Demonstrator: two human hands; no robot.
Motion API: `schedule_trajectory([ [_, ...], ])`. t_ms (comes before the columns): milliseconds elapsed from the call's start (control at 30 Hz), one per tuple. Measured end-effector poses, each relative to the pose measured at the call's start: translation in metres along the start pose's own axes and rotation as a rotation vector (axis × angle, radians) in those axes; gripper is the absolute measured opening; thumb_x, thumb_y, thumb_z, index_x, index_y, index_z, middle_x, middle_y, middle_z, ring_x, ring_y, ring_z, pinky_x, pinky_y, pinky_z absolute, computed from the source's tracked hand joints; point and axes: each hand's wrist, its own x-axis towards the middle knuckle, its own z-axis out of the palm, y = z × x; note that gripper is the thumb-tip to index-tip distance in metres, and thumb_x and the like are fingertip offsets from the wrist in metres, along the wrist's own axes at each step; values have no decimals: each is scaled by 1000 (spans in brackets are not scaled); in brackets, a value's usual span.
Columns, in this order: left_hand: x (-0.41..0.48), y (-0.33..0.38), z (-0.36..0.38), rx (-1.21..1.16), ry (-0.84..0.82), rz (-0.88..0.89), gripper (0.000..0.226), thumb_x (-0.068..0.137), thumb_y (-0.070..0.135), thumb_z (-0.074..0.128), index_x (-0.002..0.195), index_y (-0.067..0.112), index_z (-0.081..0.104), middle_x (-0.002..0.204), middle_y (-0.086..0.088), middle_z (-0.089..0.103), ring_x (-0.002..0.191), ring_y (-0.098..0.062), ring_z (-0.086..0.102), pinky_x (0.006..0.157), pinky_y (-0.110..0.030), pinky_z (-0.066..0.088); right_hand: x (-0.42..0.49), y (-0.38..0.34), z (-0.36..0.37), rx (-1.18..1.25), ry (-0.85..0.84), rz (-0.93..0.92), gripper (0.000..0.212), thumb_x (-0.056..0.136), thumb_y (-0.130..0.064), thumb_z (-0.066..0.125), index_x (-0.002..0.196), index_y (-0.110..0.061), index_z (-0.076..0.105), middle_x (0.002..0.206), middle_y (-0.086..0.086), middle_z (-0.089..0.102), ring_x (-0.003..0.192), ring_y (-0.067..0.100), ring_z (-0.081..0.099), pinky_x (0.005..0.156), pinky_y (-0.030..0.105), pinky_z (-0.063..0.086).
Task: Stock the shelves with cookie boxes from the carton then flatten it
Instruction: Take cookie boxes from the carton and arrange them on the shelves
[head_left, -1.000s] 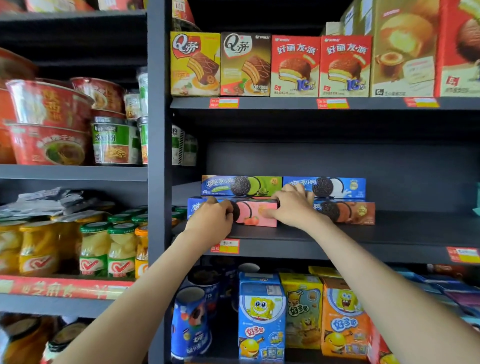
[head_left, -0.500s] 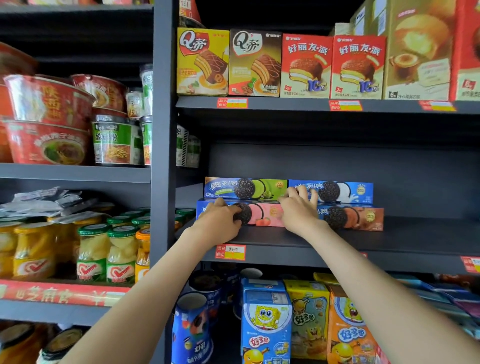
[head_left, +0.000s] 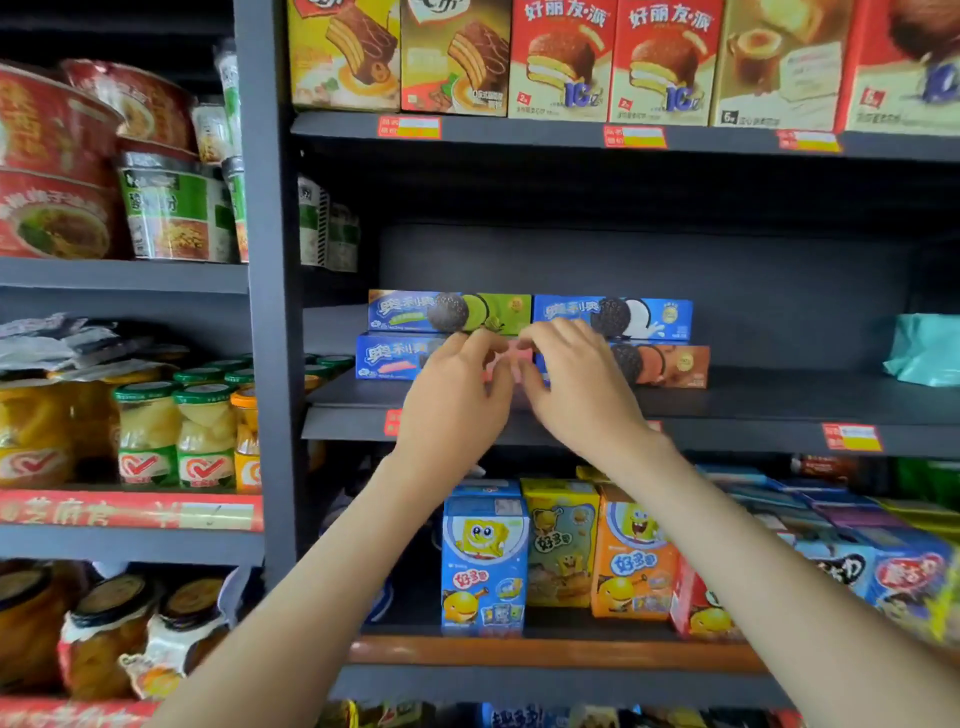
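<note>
Forearms upraised, left hand (head_left: 457, 397) and right hand (head_left: 577, 391) close together, both grips curled onto the pink cookie box (head_left: 393, 358).

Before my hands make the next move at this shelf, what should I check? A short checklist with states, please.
1. Pink Oreo box lies fully on the shelf: ok.
2. Green Oreo box flat upon it: ok.
3. Blue Oreo box flat on brown Oreo box: ok.
4. Left hand, right hand free of boxes: cannot tell.
5. Room right of the boxes: ok.
6. Carton nearby: cannot tell, out of view.
</note>
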Motion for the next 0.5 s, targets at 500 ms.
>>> schedule_trajectory([
  [500, -283, 98, 141, 39, -671, -398, 22, 94, 30, 48, 96, 12, 59, 93, -14, 67, 89, -37, 62, 68, -41, 46, -343, 59, -28, 427, -545, 406, 11, 90, -8, 56, 96, -3, 63, 91, 10, 66, 89, 29, 60, 71, 33, 41],
])
